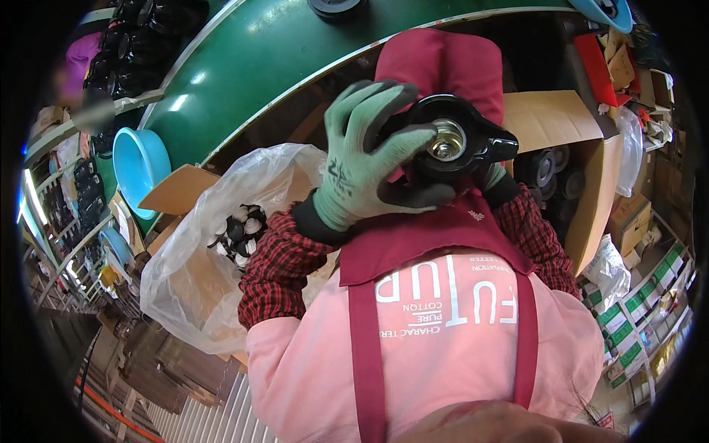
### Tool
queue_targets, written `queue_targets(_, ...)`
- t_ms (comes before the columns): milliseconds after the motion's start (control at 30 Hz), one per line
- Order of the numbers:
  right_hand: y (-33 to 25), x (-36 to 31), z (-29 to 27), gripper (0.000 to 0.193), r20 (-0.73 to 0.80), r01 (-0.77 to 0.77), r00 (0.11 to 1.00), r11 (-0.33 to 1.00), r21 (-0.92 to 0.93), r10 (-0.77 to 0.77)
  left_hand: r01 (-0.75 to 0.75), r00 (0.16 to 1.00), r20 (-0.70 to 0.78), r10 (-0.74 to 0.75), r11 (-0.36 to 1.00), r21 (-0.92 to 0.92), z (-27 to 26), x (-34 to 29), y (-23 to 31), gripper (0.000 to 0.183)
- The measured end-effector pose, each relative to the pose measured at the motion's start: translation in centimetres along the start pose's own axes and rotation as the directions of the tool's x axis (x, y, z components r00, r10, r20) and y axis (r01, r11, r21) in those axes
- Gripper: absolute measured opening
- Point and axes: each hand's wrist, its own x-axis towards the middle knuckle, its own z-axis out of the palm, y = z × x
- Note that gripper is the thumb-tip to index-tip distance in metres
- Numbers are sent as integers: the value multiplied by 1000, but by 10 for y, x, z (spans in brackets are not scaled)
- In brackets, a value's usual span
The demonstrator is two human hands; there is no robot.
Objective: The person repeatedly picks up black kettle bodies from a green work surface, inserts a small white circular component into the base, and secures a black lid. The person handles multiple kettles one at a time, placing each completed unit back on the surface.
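A black jug (481,138) with a spout and a round, shiny silvery mouth is held above my lap, its mouth turned up toward me. My right hand (493,176), in a glove, supports it from beneath and behind the spout; most of its fingers are hidden by the jug. My left hand (362,151), in a grey-green glove with dark fingertips, hovers at the jug's left side. Its fingers are spread, with one fingertip by the edge of the mouth. Whether that fingertip touches the rim, I cannot tell.
Left of me, a carton lined with a clear plastic bag (185,295) holds small black and white parts (242,230). An open carton (600,199) at right contains round dark parts (546,168). Ahead runs a green table (244,63), with a blue basin (140,166) near its left end.
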Motion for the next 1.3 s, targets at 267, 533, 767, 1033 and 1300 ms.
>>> queue_targets(267, -8, -12, 3, 49, -14, -36, 999, 954, -296, 33, 27, 999, -30, -24, 996, 87, 6, 6, 2, 54)
queue_targets(533, 4, -9, 2, 45, -54, -363, 928, 926, 103, 369, 56, 998, -29, -57, 998, -23, 14, 6, -14, 48)
queue_targets(767, 8, -11, -6, 46, -67, -210, 977, 956, -203, 201, 236, 954, -159, -255, 963, -131, 16, 6, -17, 111)
queue_targets(1033, 23, -34, -19, 80, 24, -252, 963, 924, -288, 270, 179, 970, -133, -205, 966, -187, 15, 0, -7, 110)
queue_targets(1300, 13, -27, -16, 64, 49, -230, 970, 965, -126, 238, 170, 973, -122, -197, 965, -199, 16, -11, 6, 109)
